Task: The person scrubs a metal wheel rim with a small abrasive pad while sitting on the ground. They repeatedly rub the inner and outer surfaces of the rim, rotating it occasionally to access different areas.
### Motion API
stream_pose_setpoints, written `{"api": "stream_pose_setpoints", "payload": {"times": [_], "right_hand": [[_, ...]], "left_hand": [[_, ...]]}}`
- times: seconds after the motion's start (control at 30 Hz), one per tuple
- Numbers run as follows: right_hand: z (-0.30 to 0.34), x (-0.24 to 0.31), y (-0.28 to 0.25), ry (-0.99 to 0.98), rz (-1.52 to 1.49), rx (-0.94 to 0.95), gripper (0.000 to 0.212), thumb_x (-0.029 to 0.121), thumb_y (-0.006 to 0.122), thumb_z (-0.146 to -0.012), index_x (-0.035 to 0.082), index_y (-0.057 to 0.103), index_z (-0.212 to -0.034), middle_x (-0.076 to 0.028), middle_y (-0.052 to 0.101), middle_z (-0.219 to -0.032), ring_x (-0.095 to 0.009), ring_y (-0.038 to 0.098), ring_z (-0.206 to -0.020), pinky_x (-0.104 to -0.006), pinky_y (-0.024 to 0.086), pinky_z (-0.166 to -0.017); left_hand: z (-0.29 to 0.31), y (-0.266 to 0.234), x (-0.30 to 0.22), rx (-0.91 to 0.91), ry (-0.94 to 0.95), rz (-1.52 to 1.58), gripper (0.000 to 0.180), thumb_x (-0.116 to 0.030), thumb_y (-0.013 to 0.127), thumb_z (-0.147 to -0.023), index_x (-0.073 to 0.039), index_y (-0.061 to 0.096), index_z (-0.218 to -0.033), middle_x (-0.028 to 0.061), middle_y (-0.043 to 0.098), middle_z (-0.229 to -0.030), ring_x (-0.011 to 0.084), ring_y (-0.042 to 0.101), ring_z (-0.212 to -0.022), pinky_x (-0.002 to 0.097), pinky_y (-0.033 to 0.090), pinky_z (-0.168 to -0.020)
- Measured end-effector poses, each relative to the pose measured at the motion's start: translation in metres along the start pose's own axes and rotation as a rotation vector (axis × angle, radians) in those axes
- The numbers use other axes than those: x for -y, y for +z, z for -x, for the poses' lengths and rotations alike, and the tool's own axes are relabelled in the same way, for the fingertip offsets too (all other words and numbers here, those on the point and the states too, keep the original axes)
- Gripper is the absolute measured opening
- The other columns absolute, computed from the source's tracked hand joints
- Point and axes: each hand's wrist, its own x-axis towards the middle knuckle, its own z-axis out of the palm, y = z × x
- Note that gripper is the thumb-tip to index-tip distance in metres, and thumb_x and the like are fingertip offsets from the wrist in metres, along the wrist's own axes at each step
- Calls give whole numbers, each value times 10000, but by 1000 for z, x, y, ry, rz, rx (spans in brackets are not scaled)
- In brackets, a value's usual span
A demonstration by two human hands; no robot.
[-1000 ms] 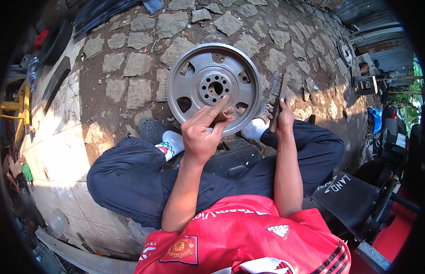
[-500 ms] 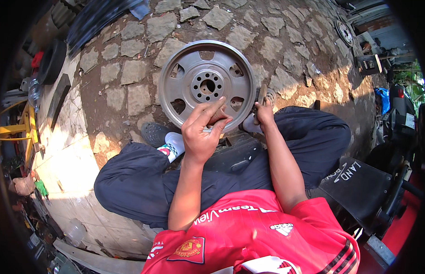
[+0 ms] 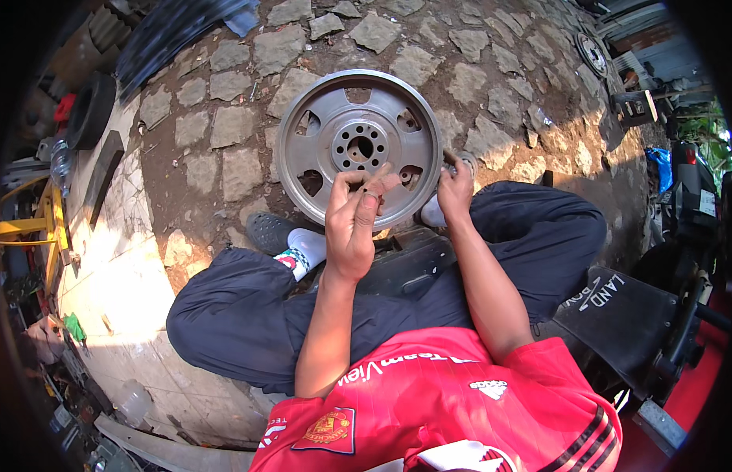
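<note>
A grey metal wheel rim (image 3: pixel 417 200) with a ring of bolt holes is in front of my lap, its face turned towards me. Over its lower part, my left hand (image 3: pixel 354 228) pinches a small, worn, reddish-brown piece of sandpaper (image 3: pixel 385 183) between thumb and fingers. The sandpaper is in front of the rim; I cannot tell whether it touches. My right hand (image 3: pixel 455 189) is closed at the rim's right outer edge. Its fingers hide whatever is in their grip.
Rough paving stones (image 3: pixel 240 169) set in dirt surround the rim. To the left are a pale tiled strip (image 3: pixel 122 291), a dark bar (image 3: pixel 105 173), a tyre (image 3: pixel 92 110) and a yellow metal frame (image 3: pixel 47 224). Another wheel (image 3: pixel 591 53) lies far right; a black board (image 3: pixel 617 311) is nearer.
My left hand has turned, showing the sandpaper more clearly. My right hand has shifted slightly up the rim's edge, and the flat brown strip seen in it before no longer shows.
</note>
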Motion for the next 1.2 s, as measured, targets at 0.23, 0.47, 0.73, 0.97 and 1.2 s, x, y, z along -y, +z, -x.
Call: {"api": "stream_pose_setpoints", "payload": {"times": [0.23,0.47,0.73,0.97,1.2], "right_hand": [[41,139,-63,-168,-738,456,369,165,725,-1047,7,675,-1377,-107,728,-1240,-191,713,-1083,-342,573,-922],[57,148,-58,-50,-792,694,321,174,788,-1016,-27,736,-1262,-83,782,-1120,-130,716,-1052,-308,586,-949],[57,146,-60,1,-846,647,210,119,787,-1008,-9,753,-1171,-45,777,-1039,-105,710,-967,-276,572,-868],[55,142,-60,-28,-898,723,238,105,808,-985,-16,745,-1180,-66,784,-1063,-124,730,-1003,-309,590,-936],[51,132,-53,5,-1010,853,240,121,825,-978,-8,749,-1165,-62,781,-1046,-118,729,-959,-301,585,-907]], "left_hand": [[-5,8,-8,-52,-92,191,406,-307,573,-1150,18,766,-1300,96,699,-1152,141,683,-970,302,553,-864],[-1,18,-4,-183,-188,161,258,-172,713,-1078,28,769,-1230,86,812,-1066,115,740,-937,285,594,-860],[-3,15,6,-130,-95,225,185,-108,748,-1043,25,750,-1171,91,800,-1084,143,744,-990,301,603,-900],[-4,12,8,-136,-311,465,159,-76,730,-1045,43,737,-1151,102,794,-1017,164,764,-926,323,638,-837],[-2,16,13,-192,-204,314,147,-74,706,-1058,31,758,-1145,105,792,-1033,168,757,-916,318,617,-847]]}}
